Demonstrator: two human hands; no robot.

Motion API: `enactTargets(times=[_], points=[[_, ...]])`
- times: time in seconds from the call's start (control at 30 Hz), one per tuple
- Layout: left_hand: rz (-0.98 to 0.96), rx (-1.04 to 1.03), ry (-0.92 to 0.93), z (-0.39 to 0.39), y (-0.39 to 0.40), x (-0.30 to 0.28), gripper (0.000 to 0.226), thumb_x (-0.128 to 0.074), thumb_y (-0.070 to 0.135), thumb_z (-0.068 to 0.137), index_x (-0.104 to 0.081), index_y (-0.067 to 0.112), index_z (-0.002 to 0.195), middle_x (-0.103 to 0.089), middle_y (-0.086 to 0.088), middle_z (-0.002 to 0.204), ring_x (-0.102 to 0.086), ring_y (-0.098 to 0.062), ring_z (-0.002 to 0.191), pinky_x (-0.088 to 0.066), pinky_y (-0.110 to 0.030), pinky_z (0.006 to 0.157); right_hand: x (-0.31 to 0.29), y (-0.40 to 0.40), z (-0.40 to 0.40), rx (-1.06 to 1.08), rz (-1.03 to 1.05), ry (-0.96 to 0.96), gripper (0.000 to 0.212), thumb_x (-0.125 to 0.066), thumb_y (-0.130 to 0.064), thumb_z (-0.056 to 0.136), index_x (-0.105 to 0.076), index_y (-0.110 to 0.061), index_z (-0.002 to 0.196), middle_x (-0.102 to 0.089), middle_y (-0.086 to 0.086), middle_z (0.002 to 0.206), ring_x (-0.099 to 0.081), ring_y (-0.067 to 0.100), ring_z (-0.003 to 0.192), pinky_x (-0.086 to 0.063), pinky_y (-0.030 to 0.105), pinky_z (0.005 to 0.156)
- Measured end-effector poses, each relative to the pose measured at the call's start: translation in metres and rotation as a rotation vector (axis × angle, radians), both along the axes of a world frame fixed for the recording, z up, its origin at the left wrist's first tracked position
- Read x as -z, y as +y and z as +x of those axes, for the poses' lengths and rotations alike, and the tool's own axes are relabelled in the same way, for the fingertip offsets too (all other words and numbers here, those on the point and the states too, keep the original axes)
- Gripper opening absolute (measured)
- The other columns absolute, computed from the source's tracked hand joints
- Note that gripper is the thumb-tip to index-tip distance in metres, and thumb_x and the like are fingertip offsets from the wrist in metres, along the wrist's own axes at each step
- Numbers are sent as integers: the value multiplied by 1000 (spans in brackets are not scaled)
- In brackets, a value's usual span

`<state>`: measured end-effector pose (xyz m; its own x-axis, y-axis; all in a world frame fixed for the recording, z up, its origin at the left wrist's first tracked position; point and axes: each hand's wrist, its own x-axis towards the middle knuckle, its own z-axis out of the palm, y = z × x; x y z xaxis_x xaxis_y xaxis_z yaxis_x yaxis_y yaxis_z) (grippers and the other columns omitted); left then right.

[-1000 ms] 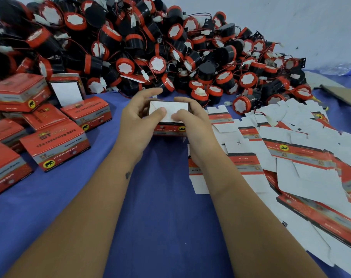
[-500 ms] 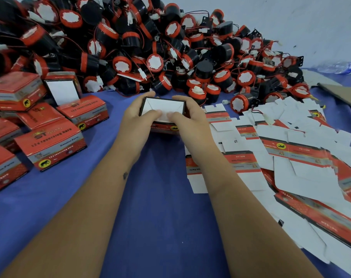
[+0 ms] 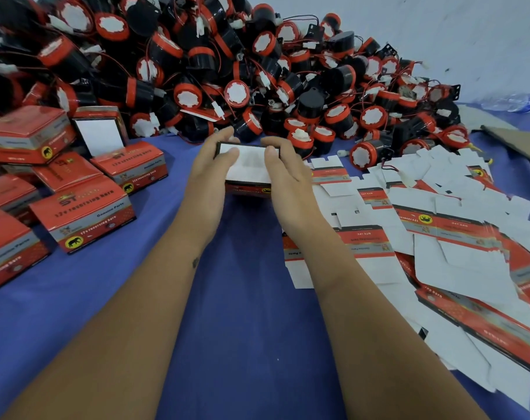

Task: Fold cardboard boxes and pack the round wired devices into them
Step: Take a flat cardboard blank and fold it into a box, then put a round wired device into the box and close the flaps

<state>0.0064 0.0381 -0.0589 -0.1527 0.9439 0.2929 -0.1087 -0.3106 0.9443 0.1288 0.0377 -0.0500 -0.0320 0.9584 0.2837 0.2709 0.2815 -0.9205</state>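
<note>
Item: one cardboard box (image 3: 248, 166), part folded, white flaps uppermost, held between both hands over the blue table cover (image 3: 242, 298). Long axis ran left to right. Left hand (image 3: 210, 171) and right hand (image 3: 288, 174) gripped opposite ends, thumbs pressing the flaps, equally near. Round wired devices (image 3: 236, 92) lay heaped just beyond; flat blanks (image 3: 439, 237) right; finished boxes (image 3: 84, 213) left. Pale wall behind.

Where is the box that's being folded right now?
Head view, centre: the box is gripped between the left hand and right hand, just in front of the device pile, above the blue cloth.
</note>
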Motion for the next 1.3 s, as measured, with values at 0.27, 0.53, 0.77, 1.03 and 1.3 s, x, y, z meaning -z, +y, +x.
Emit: enactTargets(times=[0.27,0.53,0.77,1.03,1.3], points=[[163,-19,124,-3,3,3,42,-32,38,105,-29,37,147,-36,20,149,-31,8,139,-28,-17,115,-8,-8,-9,18,93,277,21,-54,-13,94,-60,-30,105,-48,0,121,-49,10,108,-43,15,86],[-224,-40,-106,-8,10,8,36,-59,32,98,-56,21,132,-72,-1,112,-72,-15,96,-61,-35,71,-4,-7,-8,-53,142,230,40,-46,16,78,-60,-10,105,-58,5,115,-55,10,108,-50,29,93],[-222,-149,-414,-13,18,2,42,-70,24,91,-60,9,129,-73,-6,114,-72,-18,100,-61,-36,77,-9,16,15,180,-42,219,32,-50,-5,93,-56,-26,116,-60,-10,113,-56,1,98,-45,7,71],[-249,-241,-406,-11,24,5,57,-71,29,89,-39,20,135,-62,5,123,-68,-7,102,-60,-27,77,-13,84,45,408,-216,-179,25,-50,-24,90,-56,-8,109,-59,9,100,-54,29,93,-46,44,85],[-229,-191,-184,0,26,12,51,-74,26,87,-40,32,124,-61,15,118,-64,-2,106,-54,-23,84,-3,130,32,513,-285,-432,57,-64,-43,83,-51,-9,126,-50,18,132,-43,42,124,-41,46,101]])
